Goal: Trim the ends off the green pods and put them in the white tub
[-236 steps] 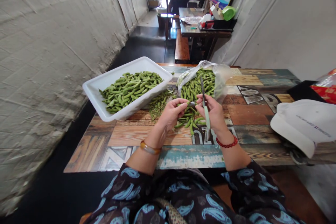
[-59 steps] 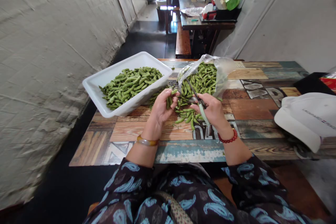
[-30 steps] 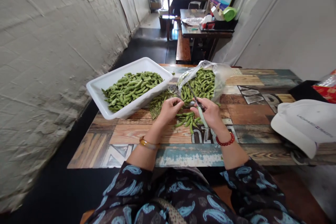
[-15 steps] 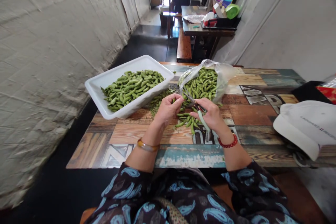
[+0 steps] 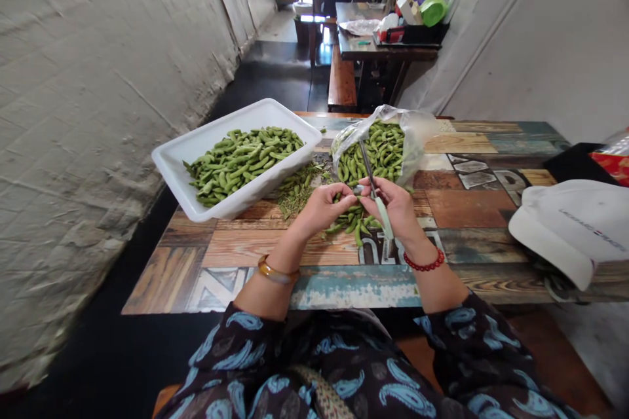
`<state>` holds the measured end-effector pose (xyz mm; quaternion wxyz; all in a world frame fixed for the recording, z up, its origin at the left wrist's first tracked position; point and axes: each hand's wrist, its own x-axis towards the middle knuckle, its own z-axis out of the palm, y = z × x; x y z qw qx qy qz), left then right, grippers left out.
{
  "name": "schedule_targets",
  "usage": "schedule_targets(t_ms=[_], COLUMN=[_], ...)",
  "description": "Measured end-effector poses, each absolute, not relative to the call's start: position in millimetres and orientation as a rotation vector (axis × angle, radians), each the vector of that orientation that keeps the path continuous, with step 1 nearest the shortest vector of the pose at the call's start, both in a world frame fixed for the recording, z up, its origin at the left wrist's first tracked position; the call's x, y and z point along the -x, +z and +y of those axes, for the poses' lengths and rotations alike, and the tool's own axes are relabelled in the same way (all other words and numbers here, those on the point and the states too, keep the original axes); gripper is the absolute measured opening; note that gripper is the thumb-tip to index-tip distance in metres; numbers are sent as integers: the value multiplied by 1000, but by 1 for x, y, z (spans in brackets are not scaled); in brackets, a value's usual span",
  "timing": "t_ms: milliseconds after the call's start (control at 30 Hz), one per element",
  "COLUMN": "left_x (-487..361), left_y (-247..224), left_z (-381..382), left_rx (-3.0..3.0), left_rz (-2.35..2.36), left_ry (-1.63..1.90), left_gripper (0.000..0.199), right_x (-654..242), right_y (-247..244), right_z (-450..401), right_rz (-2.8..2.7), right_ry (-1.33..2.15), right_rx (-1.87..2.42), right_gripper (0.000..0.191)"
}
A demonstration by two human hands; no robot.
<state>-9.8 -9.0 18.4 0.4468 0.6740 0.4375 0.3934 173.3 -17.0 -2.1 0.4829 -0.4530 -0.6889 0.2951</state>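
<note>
My right hand [image 5: 393, 209] is closed round a pair of scissors [image 5: 382, 217] with pale green handles, blades pointing up and away. Close beside it, my left hand [image 5: 325, 208] is pinched; a small bit of green shows at its fingertips, probably a pod, mostly hidden. Loose green pods [image 5: 360, 228] lie on the table under both hands. Behind them a clear plastic bag [image 5: 415, 144] lies open, full of pods. To the left stands a white tub [image 5: 226, 215] holding a heap of pods. Small green trimmings [image 5: 295, 198] are piled between tub and bag.
The patchwork wooden table [image 5: 260, 245] also bears a white cap [image 5: 572, 229] at the right and a black and red box [image 5: 612, 163] behind it. Beyond are a bench [image 5: 343, 78], a second table [image 5: 346, 46] with clutter, and a person in blue at the back.
My hands have come together at the fingertips. The scissors have turned from pointing left to pointing more directly away from me. The view has shifted slightly.
</note>
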Motion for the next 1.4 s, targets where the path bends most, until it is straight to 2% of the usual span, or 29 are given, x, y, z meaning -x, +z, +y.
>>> schedule_targets(t_ms=[300,600,933,1400], left_x=[5,-1,10,5], left_y=[14,9,16,15], left_z=[-10,-10,-4,-8], left_rx=[-1362,-878,-740,-709], left_rz=[984,811,702,621], left_ry=[1073,1095,1238,1235], left_gripper=[25,39,37,35], right_x=[-162,-161,-165,-164], right_y=[-4,-8,-8,-9], right_z=[-20,-18,-21,-21], right_rz=[-1614,-1582,-1912,-1997], right_ry=[759,833,368,191], right_rx=[1119,1111,1106,1072], right_gripper=[27,31,40,45])
